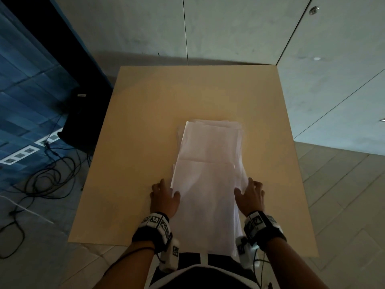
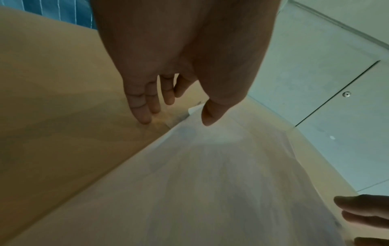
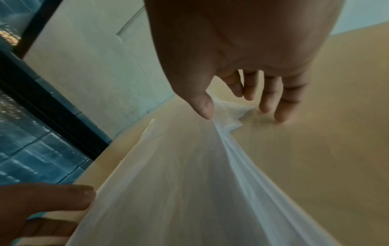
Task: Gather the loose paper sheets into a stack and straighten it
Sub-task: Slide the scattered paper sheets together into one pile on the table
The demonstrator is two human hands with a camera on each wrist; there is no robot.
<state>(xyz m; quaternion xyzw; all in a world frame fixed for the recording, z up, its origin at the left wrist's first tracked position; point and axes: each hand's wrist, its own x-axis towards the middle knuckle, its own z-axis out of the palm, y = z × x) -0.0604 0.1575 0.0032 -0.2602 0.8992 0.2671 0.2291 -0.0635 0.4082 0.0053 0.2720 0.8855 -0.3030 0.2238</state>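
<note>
A loose stack of white paper sheets (image 1: 208, 163) lies lengthwise on the tan table (image 1: 135, 142), its edges uneven and stepped at the far end. My left hand (image 1: 166, 190) sits at the stack's left edge. Its thumb (image 2: 208, 119) rests on the top sheet and its straight fingers (image 2: 143, 116) touch the table beside the paper (image 2: 210, 183). My right hand (image 1: 248, 188) mirrors it at the right edge. Its thumb (image 3: 204, 108) lies against the ruffled sheet edges (image 3: 231, 116) and its fingers (image 3: 282, 113) touch the tabletop. The stack's near end reaches the table's front edge.
Bare tabletop lies to the left, right and beyond the stack. A dark box (image 1: 83, 122) and tangled cables (image 1: 48, 174) lie on the floor left of the table. A pale wall (image 1: 229, 28) stands behind it.
</note>
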